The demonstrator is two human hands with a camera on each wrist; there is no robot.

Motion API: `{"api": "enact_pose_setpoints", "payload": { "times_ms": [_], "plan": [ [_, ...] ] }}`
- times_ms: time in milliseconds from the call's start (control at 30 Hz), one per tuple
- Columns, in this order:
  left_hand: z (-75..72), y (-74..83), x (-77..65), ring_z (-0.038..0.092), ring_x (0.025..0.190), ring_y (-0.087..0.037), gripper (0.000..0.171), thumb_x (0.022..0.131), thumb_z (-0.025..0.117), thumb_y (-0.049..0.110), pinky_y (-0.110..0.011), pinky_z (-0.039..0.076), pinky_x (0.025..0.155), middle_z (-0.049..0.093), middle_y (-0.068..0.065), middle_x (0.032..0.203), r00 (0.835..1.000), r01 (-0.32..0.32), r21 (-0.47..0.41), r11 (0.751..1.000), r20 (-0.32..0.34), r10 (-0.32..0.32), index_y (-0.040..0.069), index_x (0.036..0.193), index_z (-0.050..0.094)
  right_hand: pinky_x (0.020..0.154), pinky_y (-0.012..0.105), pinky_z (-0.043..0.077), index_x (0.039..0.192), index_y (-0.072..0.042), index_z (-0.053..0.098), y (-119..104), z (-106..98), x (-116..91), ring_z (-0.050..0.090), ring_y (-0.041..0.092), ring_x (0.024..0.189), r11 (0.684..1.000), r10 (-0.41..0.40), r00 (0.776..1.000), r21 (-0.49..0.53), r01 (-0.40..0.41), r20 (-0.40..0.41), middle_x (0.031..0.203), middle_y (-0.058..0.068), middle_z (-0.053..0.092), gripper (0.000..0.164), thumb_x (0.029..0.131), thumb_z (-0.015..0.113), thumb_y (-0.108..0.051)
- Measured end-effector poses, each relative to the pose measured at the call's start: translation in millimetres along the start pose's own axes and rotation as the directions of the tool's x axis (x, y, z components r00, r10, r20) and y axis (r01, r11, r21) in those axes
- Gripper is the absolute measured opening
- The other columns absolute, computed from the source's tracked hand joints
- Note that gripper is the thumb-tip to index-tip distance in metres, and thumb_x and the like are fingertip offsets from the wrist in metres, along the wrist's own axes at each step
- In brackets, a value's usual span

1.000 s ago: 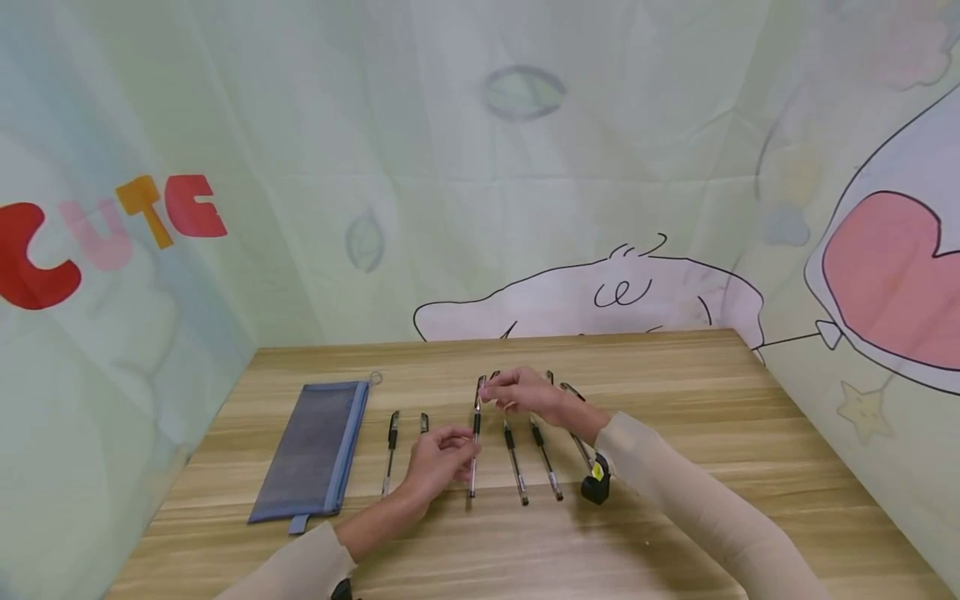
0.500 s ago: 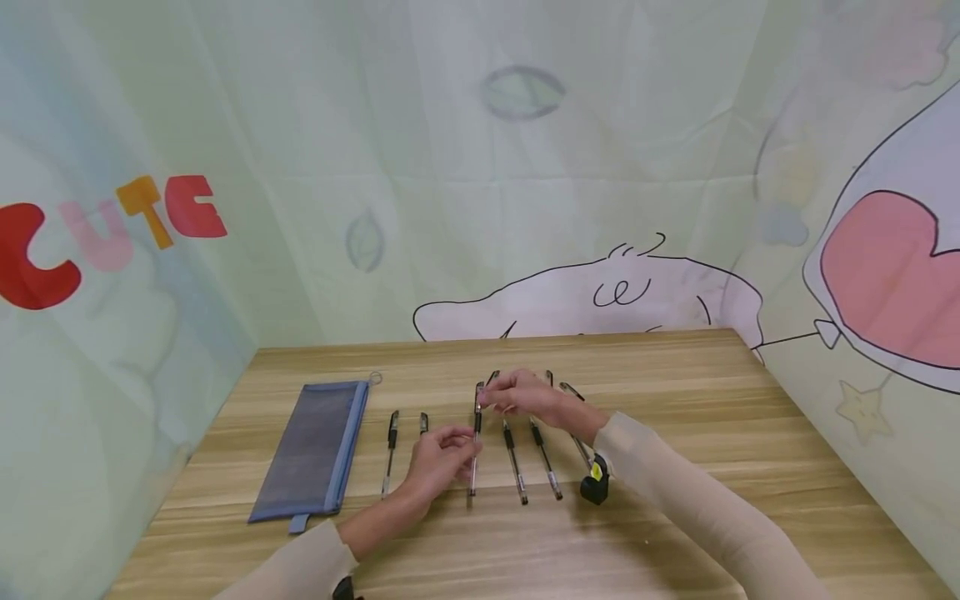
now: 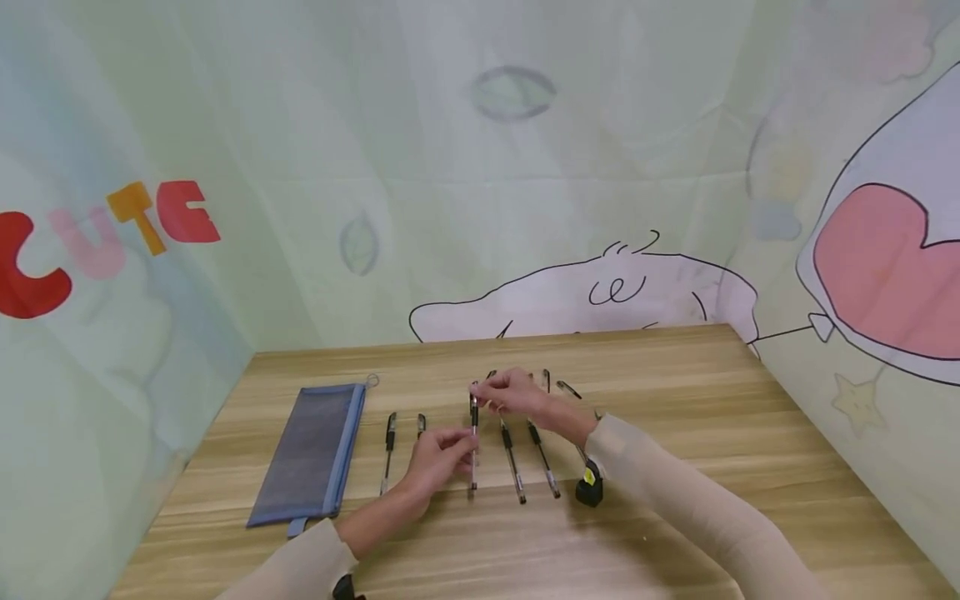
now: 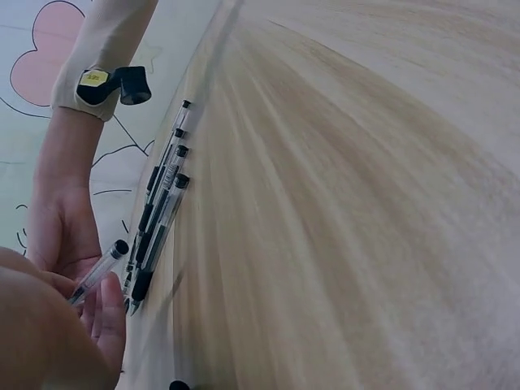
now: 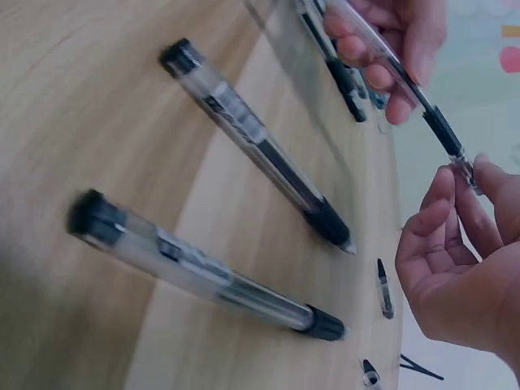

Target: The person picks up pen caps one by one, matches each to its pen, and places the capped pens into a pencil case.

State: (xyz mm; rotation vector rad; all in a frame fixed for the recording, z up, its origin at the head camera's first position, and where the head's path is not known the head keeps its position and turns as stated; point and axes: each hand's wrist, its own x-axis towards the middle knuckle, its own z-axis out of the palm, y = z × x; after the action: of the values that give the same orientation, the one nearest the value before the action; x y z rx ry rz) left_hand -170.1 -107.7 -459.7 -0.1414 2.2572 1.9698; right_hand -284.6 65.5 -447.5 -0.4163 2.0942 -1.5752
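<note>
A printed cloth backdrop (image 3: 315,250) stands behind a wood-grain table (image 3: 645,542). Above the tabletop, the left hand (image 3: 441,457) pinches a black-gripped pen (image 3: 474,413) by its barrel; the right hand (image 3: 513,392) pinches the far end, its fingertips covering much of it. Rightward lie two uncapped pens (image 3: 513,462), and another pen (image 3: 582,455) mostly hidden by the right forearm. Leftward, the left hand partly hides a capped pen (image 3: 422,423); past one more pen (image 3: 389,442) lies a blue mesh pouch (image 3: 309,450).
</note>
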Motion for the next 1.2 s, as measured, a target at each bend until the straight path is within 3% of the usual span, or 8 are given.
{"api": "enact_pose_setpoints", "payload": {
  "times_ms": [133,267,367,500,733,1000,1200],
  "plan": [
    [-0.4,4.2,1.3,0.068,0.078,-0.014,0.025,0.099,0.064,0.007,-0.036,0.063,0.079,0.074,-0.02,0.1,0.999,0.031,-0.007,1.0,0.024,-0.03,-0.01,0.117,0.069,0.068,0.022,0.052,0.093,-0.001,0.077,-0.4,6.1,-0.2,0.062,0.011,0.072,1.0,-0.029,0.999,0.004,0.029,-0.028,0.08,0.0,0.07,0.03,0.101,0.066,-0.028],
    [0.4,7.5,8.8,0.068,0.074,-0.014,0.023,0.098,0.064,0.003,-0.034,0.063,0.077,0.073,-0.02,0.096,0.998,0.041,-0.028,0.999,0.05,-0.04,-0.013,0.114,0.068,0.059,0.02,0.044,0.082,-0.001,0.075,-0.6,9.0,0.9,0.054,0.009,0.062,0.999,-0.044,0.997,0.015,0.045,-0.059,0.072,0.005,0.069,0.034,0.101,0.066,-0.028],
    [1.4,10.6,13.2,0.067,0.072,-0.014,0.022,0.099,0.062,0.002,-0.035,0.062,0.076,0.072,-0.021,0.095,0.997,0.043,-0.034,0.998,0.063,-0.041,-0.014,0.113,0.067,0.057,0.019,0.039,0.086,0.0,0.077,-1.6,11.4,2.3,0.049,0.009,0.059,0.999,-0.024,0.995,0.029,0.027,-0.094,0.069,0.003,0.068,0.035,0.1,0.068,-0.031],
    [-1.0,14.7,13.9,0.066,0.071,-0.014,0.021,0.098,0.062,0.0,-0.034,0.062,0.075,0.072,-0.019,0.093,0.995,0.076,-0.042,0.996,0.06,-0.074,-0.014,0.113,0.067,0.06,0.019,0.044,0.098,0.001,0.079,-3.4,16.0,3.2,0.053,0.009,0.061,1.0,-0.011,0.993,0.008,0.012,-0.121,0.07,0.002,0.069,0.034,0.1,0.067,-0.03],
    [-4.2,20.2,10.4,0.071,0.076,-0.014,0.023,0.097,0.062,-0.003,-0.032,0.063,0.081,0.073,-0.02,0.097,0.994,0.089,-0.103,0.991,0.078,-0.081,-0.017,0.115,0.064,0.058,0.018,0.046,0.097,0.003,0.078,-16.5,22.8,-2.8,0.057,0.009,0.06,0.998,-0.044,0.991,-0.039,0.04,-0.125,0.066,0.001,0.067,0.031,0.101,0.065,-0.025],
    [-7.3,20.3,7.4,0.074,0.083,-0.02,0.024,0.097,0.065,0.0,-0.032,0.063,0.08,0.072,-0.029,0.108,0.998,0.048,-0.063,0.997,0.036,-0.045,-0.012,0.118,0.066,0.066,0.023,0.051,0.123,0.002,0.071,-20.6,21.1,-10.8,0.065,0.008,0.069,0.997,-0.081,0.993,-0.026,0.079,-0.081,0.099,0.006,0.072,0.033,0.106,0.058,-0.024],
    [-10.3,18.2,5.8,0.072,0.084,-0.017,0.026,0.097,0.067,0.003,-0.033,0.063,0.083,0.073,-0.025,0.112,0.998,0.063,-0.014,0.998,0.029,-0.062,-0.009,0.119,0.068,0.074,0.028,0.055,0.128,-0.001,0.068,-16.2,15.2,-9.8,0.066,0.007,0.073,1.0,-0.026,0.999,-0.017,0.025,-0.028,0.108,0.008,0.071,0.034,0.106,0.058,-0.023]
  ]
}}
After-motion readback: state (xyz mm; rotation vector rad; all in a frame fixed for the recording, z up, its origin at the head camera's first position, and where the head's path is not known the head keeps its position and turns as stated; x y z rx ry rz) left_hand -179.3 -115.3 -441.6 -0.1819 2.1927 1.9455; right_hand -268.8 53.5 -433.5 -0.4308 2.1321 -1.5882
